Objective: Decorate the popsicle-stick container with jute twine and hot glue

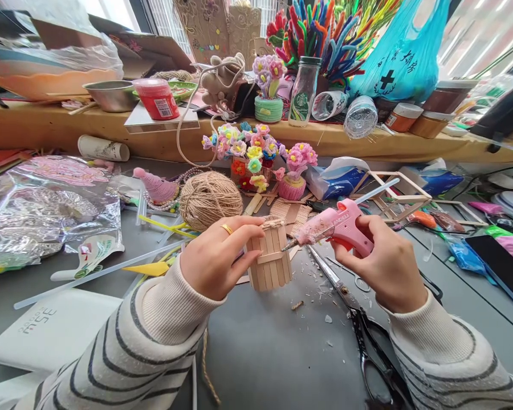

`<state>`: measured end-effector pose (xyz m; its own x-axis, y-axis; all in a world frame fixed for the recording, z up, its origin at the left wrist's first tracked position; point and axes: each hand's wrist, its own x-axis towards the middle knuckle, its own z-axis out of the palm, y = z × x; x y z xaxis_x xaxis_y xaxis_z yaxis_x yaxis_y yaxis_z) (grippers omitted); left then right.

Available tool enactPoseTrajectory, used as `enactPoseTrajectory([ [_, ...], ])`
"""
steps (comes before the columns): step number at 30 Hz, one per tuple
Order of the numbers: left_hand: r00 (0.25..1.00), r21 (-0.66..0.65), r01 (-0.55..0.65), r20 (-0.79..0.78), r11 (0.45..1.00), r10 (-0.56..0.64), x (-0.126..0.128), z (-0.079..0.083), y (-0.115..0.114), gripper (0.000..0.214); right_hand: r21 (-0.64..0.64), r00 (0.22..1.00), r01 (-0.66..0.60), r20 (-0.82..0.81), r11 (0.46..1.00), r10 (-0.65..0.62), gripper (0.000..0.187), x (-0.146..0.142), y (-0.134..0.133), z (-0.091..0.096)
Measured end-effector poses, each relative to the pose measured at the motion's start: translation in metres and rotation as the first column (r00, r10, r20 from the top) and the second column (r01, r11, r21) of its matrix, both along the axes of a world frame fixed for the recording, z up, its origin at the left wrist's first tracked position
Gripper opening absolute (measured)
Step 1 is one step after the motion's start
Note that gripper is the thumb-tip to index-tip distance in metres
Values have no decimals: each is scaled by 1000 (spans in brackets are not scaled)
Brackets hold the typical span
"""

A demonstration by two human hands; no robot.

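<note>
My left hand grips a small barrel-like pot made of upright wooden craft sticks. A thin wooden band crosses its side, and twine shows along its top rim. In my right hand is a pink hot glue gun, my fingers wrapped round its handle. A clear glue stick juts from the gun's back. The metal nozzle points left, right by the end of the wooden band; whether it touches cannot be made out. Below the gun lie black-handled scissors on the grey table.
Behind my left hand sits a ball of jute twine. Pipe-cleaner flowers and a pink flower pot stand farther back. Wooden frames and a phone lie right, a white box left. Glue scraps litter the middle.
</note>
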<state>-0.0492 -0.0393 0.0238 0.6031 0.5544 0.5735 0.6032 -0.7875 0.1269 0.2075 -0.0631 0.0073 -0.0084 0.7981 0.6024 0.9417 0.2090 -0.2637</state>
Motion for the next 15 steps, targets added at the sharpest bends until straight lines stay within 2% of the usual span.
enactPoseTrajectory([
  [15, 1000, -46, -17, -2, 999, 16, 0, 1, -1, 12, -20, 1000, 0, -8, 1000, -1, 26, 0, 0, 0],
])
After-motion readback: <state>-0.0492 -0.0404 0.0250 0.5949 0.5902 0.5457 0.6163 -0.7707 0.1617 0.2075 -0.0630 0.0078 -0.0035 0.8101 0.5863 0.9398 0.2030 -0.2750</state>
